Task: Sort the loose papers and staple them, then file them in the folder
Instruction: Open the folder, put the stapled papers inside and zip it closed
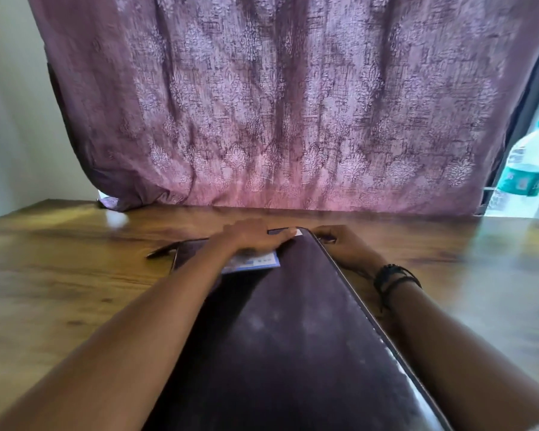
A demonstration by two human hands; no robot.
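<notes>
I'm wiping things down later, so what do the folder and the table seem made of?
The folder looks like dark leatherette or smooth plastic, judging by its dull sheen and pale edge trim; I cannot tell which. The table looks like varnished wood: brown grain, glossy reflections.

Daylight glows through the purple curtain [277, 104] at the far side, pinkest along its lower hem. At the far right a gap is blown out to white, and the water bottle [523, 169] there looks washed and soft. The wooden counter [75, 275] shows pale glare at the far left and a broad sheen on the right. The dark folder [293, 337] has a bright rim line. Everything is slightly blurred, the hands [255, 237] most. The wide lens bends the edges of the frame.
</notes>
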